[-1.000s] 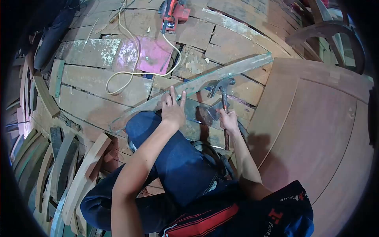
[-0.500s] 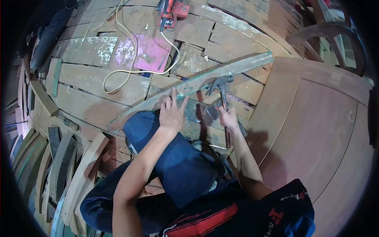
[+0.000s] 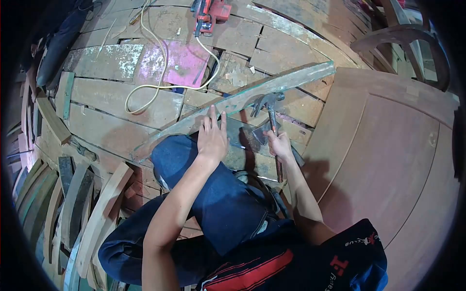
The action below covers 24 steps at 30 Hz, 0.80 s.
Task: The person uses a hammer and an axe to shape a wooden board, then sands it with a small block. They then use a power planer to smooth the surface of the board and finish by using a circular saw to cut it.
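My right hand (image 3: 280, 145) is wrapped round the handle of a claw hammer (image 3: 273, 118), whose metal head points away from me. That head is close to the near edge of a long, weathered plank (image 3: 303, 78), which has green paint traces and lies diagonally across the floor. My left hand (image 3: 212, 139) is stretched out flat, palm down, its fingertips at the plank's near side. Beneath the hammer lies a dark, flat metal piece (image 3: 259, 134), partly hidden by my right hand. My bent knee (image 3: 174, 154) is beside the plank's left part.
A large wooden panel (image 3: 388, 140) lies at right. Curved wood pieces (image 3: 104, 213) are stacked at lower left. A red power tool (image 3: 206, 22) with a pale cord (image 3: 158, 87) rests on the plank floor ahead. Another person's leg (image 3: 60, 48) is at upper left.
The fingers of my left hand have drawn slightly closer together. The hammer has shifted a little to the left, still in my right hand. The plank lies much as before.
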Available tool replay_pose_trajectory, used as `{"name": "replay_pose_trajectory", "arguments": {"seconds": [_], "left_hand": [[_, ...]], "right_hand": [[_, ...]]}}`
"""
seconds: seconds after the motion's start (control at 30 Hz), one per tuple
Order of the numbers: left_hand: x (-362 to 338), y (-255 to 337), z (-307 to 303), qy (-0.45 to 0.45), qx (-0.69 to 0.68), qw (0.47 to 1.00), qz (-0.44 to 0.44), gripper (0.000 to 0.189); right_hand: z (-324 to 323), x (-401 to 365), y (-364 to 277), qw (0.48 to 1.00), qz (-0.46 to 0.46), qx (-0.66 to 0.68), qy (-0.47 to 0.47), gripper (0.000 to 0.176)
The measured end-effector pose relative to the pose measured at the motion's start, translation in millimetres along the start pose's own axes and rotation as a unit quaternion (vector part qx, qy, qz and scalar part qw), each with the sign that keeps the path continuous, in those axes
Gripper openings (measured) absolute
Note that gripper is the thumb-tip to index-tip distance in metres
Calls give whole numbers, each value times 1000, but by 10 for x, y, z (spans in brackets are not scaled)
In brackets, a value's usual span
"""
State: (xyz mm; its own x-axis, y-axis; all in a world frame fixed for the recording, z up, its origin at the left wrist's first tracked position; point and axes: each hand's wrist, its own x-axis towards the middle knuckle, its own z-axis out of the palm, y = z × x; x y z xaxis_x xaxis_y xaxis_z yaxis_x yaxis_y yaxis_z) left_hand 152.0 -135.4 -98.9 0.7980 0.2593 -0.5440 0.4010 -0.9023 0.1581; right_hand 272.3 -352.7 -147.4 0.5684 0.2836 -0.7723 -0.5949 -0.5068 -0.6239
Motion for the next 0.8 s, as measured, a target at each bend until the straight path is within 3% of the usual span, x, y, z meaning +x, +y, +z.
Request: {"name": "replay_pose_trajectory", "arguments": {"seconds": [0.33, 0.37, 0.43, 0.47, 0.53, 0.6, 0.67, 0.8], "left_hand": [[11, -221, -147, 70, -148, 986, 10, 74], [47, -317, -205, 77, -163, 983, -20, 67], [166, -636, -184, 150, -150, 977, -22, 60], [281, -863, -98, 143, -165, 976, -16, 55], [329, -1112, -309, 22, -163, 986, -35, 55], [375, -1320, -406, -69, -183, 979, -53, 58], [450, -1504, -455, -70, -194, 977, -47, 58], [502, -1620, -902, -74, -209, 974, -39, 54]], "right_hand": [[50, -135, -60, 999, -28, -36, -9, 24], [60, -169, -82, 998, -37, -47, -11, 23], [9, -213, -42, 994, -68, -76, -28, 28], [47, -283, -99, 995, -73, -61, -35, 29], [182, -462, -303, 994, -86, -34, -53, 31], [203, -405, -260, 982, -126, -137, -19, 33], [240, -405, -314, 957, -172, -235, 11, 33], [119, -491, -238, 920, -164, -357, -10, 35]]}}
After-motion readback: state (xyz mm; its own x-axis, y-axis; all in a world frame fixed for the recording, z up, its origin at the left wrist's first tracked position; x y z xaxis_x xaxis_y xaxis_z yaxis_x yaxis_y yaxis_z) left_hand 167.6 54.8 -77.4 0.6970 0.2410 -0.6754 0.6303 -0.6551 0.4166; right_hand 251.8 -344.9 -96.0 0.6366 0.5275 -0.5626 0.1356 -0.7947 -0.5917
